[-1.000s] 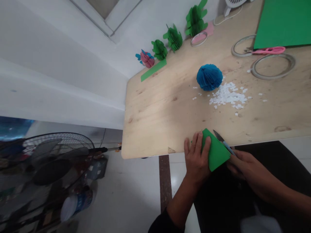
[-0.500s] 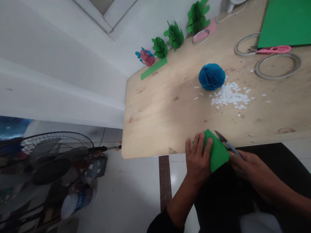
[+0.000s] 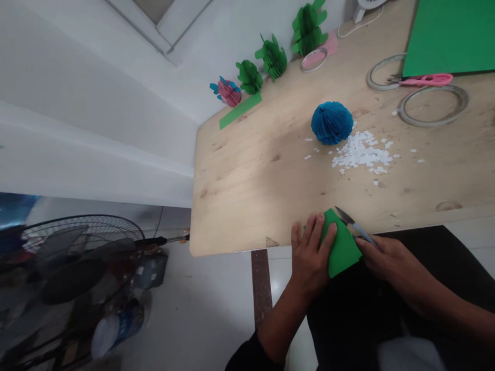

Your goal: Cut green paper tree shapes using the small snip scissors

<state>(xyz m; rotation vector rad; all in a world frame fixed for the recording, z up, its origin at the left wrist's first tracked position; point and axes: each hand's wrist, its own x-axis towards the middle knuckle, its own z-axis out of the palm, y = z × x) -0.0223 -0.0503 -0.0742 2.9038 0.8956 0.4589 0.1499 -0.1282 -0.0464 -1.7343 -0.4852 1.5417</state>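
- Well, holds the folded green paper (image 3: 343, 250) down with the left hand (image 3: 310, 255), fingers slightly spread across its left part rather than pinched; cannot tell how the left thumb sits
- Grips a bladed tool (image 3: 358, 226) in the right hand (image 3: 382, 255), fingers closed around its blue-grey handle; points the dark blade up and to the left, beside the paper's upper right side
- To be found at the tabletop's (image 3: 247, 190) near edge: the folded paper, tilted, with its upper corner over the wood and its lower part out past the edge, above the dark lap
- Farther in from the near edge, beyond the tool: a blue honeycomb paper ball (image 3: 331, 123), just beside a scattered heap of white paper bits (image 3: 362, 149)
- By the far left corner: a pink paper ball with blue pieces (image 3: 229, 91), near a flat green strip (image 3: 240, 111)
- Along the far edge, by the wall: three green paper shapes (image 3: 274, 59), then a small ring (image 3: 314, 60) over pink paper (image 3: 331, 42)
- Toward the right: two larger rings (image 3: 435, 122), pink-handled scissors (image 3: 429, 80) and a large green sheet (image 3: 452, 38)
- Off the left edge, below tabletop level: a black-caged fan (image 3: 83, 234) and a white-lidded tub (image 3: 105, 335)
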